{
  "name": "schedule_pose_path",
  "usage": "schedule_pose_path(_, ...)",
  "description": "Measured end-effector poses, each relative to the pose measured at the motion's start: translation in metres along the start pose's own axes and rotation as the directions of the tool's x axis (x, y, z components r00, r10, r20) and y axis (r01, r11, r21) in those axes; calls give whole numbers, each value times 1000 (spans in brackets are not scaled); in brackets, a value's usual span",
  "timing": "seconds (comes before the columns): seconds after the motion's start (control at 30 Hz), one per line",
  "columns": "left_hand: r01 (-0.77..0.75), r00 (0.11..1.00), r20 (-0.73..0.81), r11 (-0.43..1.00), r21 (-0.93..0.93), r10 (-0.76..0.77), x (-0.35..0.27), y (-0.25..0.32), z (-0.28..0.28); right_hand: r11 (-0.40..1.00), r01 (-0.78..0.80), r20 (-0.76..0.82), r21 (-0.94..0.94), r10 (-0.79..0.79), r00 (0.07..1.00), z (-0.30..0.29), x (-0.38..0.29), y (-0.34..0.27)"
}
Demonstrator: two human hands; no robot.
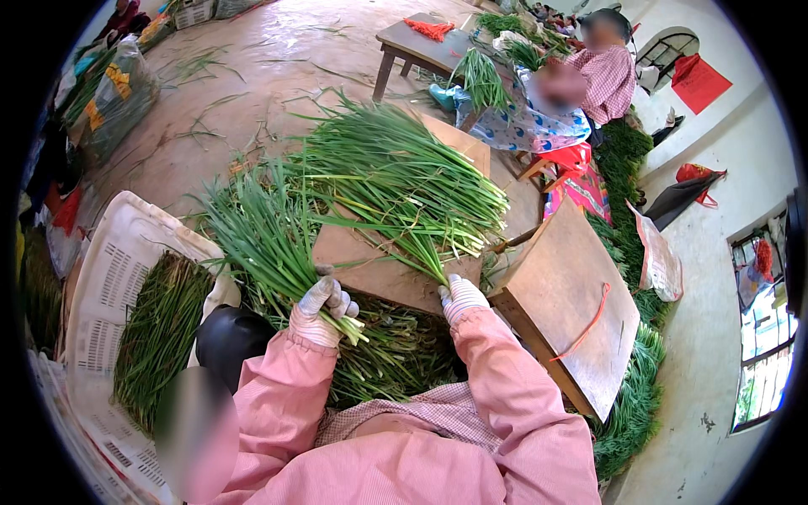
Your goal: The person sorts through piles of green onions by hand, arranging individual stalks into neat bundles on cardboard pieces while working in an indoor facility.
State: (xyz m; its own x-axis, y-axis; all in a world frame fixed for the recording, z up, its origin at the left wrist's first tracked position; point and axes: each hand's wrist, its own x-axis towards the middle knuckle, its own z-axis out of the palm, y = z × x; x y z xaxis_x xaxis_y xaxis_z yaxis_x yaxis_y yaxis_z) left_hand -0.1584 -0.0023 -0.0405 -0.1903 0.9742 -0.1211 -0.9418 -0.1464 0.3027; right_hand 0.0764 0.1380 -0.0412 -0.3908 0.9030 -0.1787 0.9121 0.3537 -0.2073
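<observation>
My left hand [322, 309], in a white striped glove, grips a bundle of long green leafy stalks [265, 240], likely garlic chives. Its pale cut ends poke out below the fist and the leaves fan up to the left. My right hand [459, 295], gloved alike, pinches the pale ends of a few stalks [426, 259] at the front edge of a wooden board [391, 281]. Their leaves reach up and left, alongside a large loose pile of the same greens [398, 170] lying on the board. More stalks and dry trimmings [391, 353] lie below, by my lap.
A wooden box-like stand [574, 297] with an orange tie [587, 325] stands at right. A white plastic crate [120, 246] holding greens [158, 334] is at left. Farther back, a person [600, 69] sits by a table [423, 47] with red ties [429, 28]. Greens line the right wall.
</observation>
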Motion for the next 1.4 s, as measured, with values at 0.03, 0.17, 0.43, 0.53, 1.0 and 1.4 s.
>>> schedule_pose_path(0.03,-17,999,-36,1000,20,18,-2,2,6,998,-24,65,-52,28,997,-4,-1,1)
schedule_pose_path(0.17,-62,991,-118,996,61,68,-6,7,15,995,-20,108,-100,31,994,-66,-12,25)
schedule_pose_path(0.43,-125,971,-218,983,-137,94,-6,16,14,963,-241,-81,122,251,965,-309,-74,-35)
schedule_pose_path(0.53,-70,979,-199,982,-175,35,-1,5,18,899,-99,-117,-426,53,992,-366,-51,-7)
schedule_pose_path(1.0,91,943,-275,939,-331,-188,-9,-15,31,874,102,-488,475,166,857,-382,-9,-83)
schedule_pose_path(1.4,248,921,-323,967,59,-216,-21,-75,-13,891,326,-35,316,-332,943,11,-111,-76)
